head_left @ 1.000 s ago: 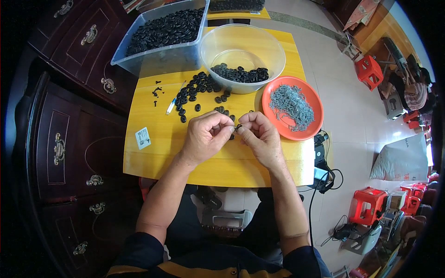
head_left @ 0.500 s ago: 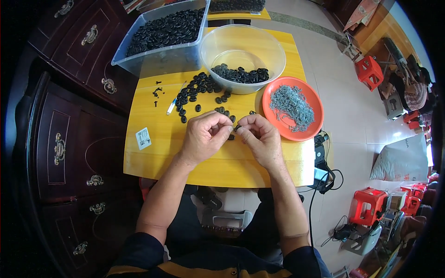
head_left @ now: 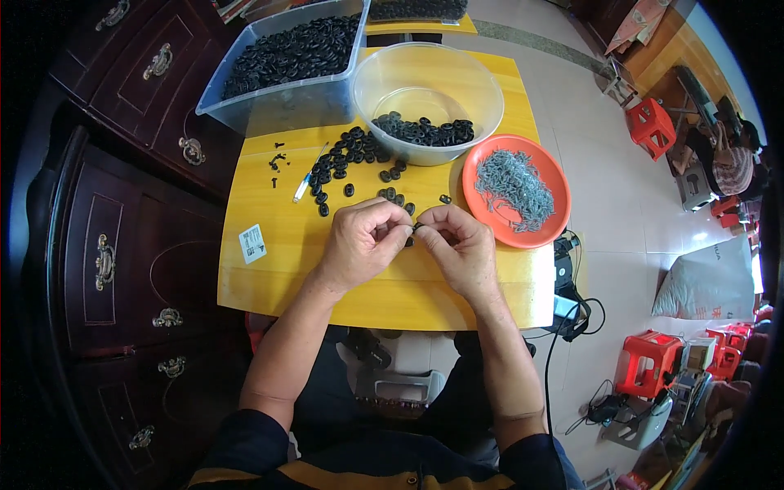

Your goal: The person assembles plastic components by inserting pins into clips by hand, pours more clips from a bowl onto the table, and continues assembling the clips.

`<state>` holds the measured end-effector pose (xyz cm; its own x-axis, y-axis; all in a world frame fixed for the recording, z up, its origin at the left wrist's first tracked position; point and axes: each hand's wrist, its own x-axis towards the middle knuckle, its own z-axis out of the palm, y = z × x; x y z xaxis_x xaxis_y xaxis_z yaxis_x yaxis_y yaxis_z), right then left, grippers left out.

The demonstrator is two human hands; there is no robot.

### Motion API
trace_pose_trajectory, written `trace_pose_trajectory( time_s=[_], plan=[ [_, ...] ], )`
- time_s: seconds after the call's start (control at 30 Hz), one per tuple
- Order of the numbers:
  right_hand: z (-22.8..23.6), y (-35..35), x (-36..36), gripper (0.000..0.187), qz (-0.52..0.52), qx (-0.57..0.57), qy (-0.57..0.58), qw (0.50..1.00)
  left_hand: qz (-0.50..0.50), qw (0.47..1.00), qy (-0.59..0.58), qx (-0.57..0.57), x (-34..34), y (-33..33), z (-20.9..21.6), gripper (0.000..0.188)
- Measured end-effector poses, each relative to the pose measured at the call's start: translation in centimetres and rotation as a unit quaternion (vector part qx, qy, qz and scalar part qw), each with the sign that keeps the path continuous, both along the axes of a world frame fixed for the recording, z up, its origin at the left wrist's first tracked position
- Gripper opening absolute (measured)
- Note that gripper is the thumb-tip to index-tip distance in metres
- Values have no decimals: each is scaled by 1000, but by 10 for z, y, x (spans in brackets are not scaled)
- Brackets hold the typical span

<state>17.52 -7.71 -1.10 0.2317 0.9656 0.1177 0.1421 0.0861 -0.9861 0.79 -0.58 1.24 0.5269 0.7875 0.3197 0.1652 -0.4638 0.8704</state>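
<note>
Right hand [head_left: 464, 249] shifted slightly, black piece [head_left: 417, 227] in its fingertips

Bowl [head_left: 483, 102] beyond hands [head_left: 363, 242] [head_left: 464, 253], plate [head_left: 553, 167] rightward

Smooth, translucent plastic bowl [head_left: 472, 80]
Left of it, glossy black pieces [head_left: 349, 190]; right, metallic-looking grey pieces [head_left: 516, 188]; beneath, shiny wood-grained tabletop [head_left: 408, 298].

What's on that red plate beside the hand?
A heap of thin grey bits lies on the plate, with bare red showing around it. The plate under the heap is covered, and so are the lowest bits.
</note>
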Motion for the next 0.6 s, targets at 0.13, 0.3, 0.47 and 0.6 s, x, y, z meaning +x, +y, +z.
trace_pose_trajectory(
  time_s=[0.13, 0.3, 0.47, 0.6],
  plan=[
    [3, 0, -1, 11, -3, 11, -16, 1000, -2, 1000, -2, -13, -2, 0, 0, 5],
    [2, 1, -1, 12, -9, 14, -13, 1000, 10, 999, -13, -28, 0, -1, -1, 4],
    [-1, 1, 0, 12, 0, 15, 3, 1000, 9, 1000, -4, -26, 0, -1, -1, 4],
    [-1, 0, 1, 13, 7, 11, 27, 1000, 7, 1000, 3, -14, 1, 0, -1, 4]
  ],
)
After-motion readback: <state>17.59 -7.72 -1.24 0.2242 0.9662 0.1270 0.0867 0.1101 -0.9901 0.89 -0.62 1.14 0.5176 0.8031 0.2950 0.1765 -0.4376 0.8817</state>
